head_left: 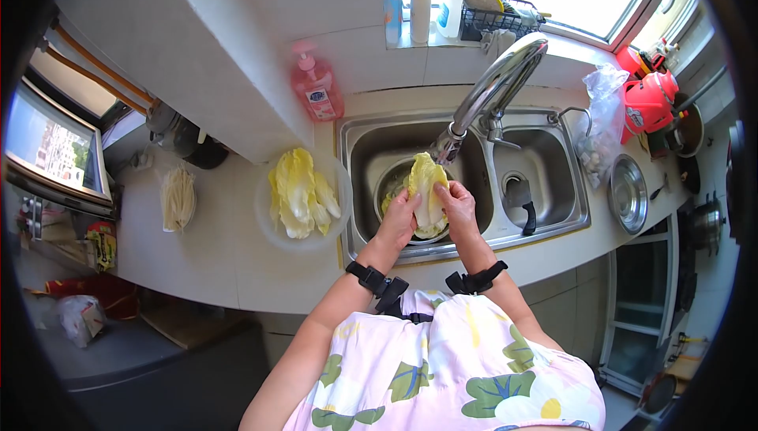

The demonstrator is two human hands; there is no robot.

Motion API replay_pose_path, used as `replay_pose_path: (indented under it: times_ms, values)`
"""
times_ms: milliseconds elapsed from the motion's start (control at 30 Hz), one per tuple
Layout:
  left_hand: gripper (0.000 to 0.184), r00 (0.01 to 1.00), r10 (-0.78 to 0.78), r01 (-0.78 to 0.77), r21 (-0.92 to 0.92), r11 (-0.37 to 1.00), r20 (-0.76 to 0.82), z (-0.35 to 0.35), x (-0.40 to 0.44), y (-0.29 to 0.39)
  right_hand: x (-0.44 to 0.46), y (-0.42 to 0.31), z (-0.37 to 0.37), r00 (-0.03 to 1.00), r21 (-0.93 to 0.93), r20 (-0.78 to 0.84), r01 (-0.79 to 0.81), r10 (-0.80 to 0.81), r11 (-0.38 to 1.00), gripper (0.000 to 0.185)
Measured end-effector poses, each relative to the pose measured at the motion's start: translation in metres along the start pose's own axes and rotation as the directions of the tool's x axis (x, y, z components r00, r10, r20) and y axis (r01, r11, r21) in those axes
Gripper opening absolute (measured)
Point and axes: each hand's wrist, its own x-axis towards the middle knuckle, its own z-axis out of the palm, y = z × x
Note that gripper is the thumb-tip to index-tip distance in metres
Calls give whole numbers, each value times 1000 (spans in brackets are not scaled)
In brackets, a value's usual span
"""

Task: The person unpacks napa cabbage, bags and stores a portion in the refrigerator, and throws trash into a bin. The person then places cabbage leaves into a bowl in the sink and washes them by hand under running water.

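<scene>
A yellow-white cabbage leaf (429, 186) is held upright between my two hands, under the chrome faucet (448, 145). My left hand (401, 216) pinches its left edge, and my right hand (458, 206) grips its right edge. Below the leaf, a round metal bowl (384, 180) with more leaves stands in the left basin of the sink (365, 140). Left of the sink, several cabbage leaves (297, 194) lie in a clear bowl (344, 194) on the counter.
A pink soap bottle (317, 87) stands behind the clear bowl. A black-handled cleaver (523, 202) lies in the right basin. Further right are a metal basin (628, 194) and a plastic bag (602, 131). White mushrooms (178, 198) sit at the left.
</scene>
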Motion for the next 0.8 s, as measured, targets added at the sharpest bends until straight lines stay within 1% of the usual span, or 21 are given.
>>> replay_pose_path:
  times_ms: [67, 100, 167, 200, 233, 267, 300, 333, 367, 433, 467, 500, 533, 567, 600, 633, 667, 700, 733, 767, 800]
  values:
    - [30, 1000, -9, 9, -13, 1000, -4, 2, -1, 1, -3, -6, 2, 981, -109, -72, 174, -182, 979, 25]
    - [30, 1000, -24, 24, -44, 999, -3, 4, -2, 1, -4, -9, 2, 980, -111, -74, 178, -186, 978, 25]
    - [30, 999, -40, 40, -76, 996, 4, 10, -4, 5, -9, -19, 1, 979, -300, -15, 189, -203, 935, 29]
    - [30, 999, -45, 46, 53, 998, -18, 13, -7, 9, -14, -28, 3, 998, -166, 29, 63, -59, 984, 29]
    - [29, 998, -48, 55, 180, 982, -42, 15, -10, 12, -14, -29, 2, 998, -167, 28, 62, -59, 984, 29]
    - [29, 998, -48, 55, 179, 982, -42, 10, -9, 10, -14, -30, 0, 998, -79, 66, 9, -4, 997, 29]
    - [29, 1000, -3, 5, 191, 982, -9, 3, -7, 7, -15, -30, -1, 993, 7, 109, -48, 47, 999, 29]
    - [29, 999, 41, -46, 202, 978, 25, -1, -5, 6, -15, -28, -2, 993, 7, 110, -47, 46, 999, 29]
    - [29, 999, 43, -47, 203, 978, 26, -4, -3, 5, -14, -25, -3, 996, -1, 83, -40, 40, 999, 31]
    - [29, 1000, 0, -2, 99, 995, 18, -10, 0, 3, -12, -20, -5, 998, -6, 55, -33, 33, 999, 33]
    - [29, 1000, 0, -2, 100, 995, 18, -11, 1, 1, -10, -20, -6, 995, 92, 69, -82, 76, 992, 33]
    - [30, 999, 44, -43, 68, 997, -10, -12, 1, -1, -9, -19, -7, 989, 189, 87, -131, 116, 973, 35]
    - [30, 995, 87, -86, 37, 996, -39, -10, 1, -1, -6, -16, -9, 990, 190, 86, -129, 114, 973, 35]
    - [30, 995, 88, -86, 39, 996, -36, -9, 2, -1, -3, -13, -10, 994, 280, 88, -85, 62, 956, 37]
    - [30, 990, 118, -117, 10, 993, -79, -8, 2, -1, -1, -9, -12, 996, 367, 85, -41, 11, 929, 40]
    - [29, 982, 146, -149, -17, 989, -123, -6, 1, 1, -2, -13, -11, 996, 368, 86, -40, 9, 929, 40]
    - [29, 981, 148, -152, -16, 988, -121, -5, 1, 3, -2, -16, -10, 996, 353, 87, -19, -13, 936, 44]
    - [30, 981, 147, -139, 75, 987, -125, -5, 0, 5, -4, -23, -8, 995, 336, 90, 3, -35, 942, 49]
    - [31, 981, 145, -123, 165, 979, -130, -5, 0, 6, -8, -31, -2, 996, 339, 74, 23, -51, 941, 47]
    - [31, 981, 146, -125, 165, 978, -128, -3, 0, 5, -9, -32, 1, 996, 338, 75, 25, -54, 941, 47]
    - [32, 984, 140, -125, 130, 984, -109, -3, 0, 4, -10, -33, 3, 985, 226, 125, 87, -117, 970, 43]
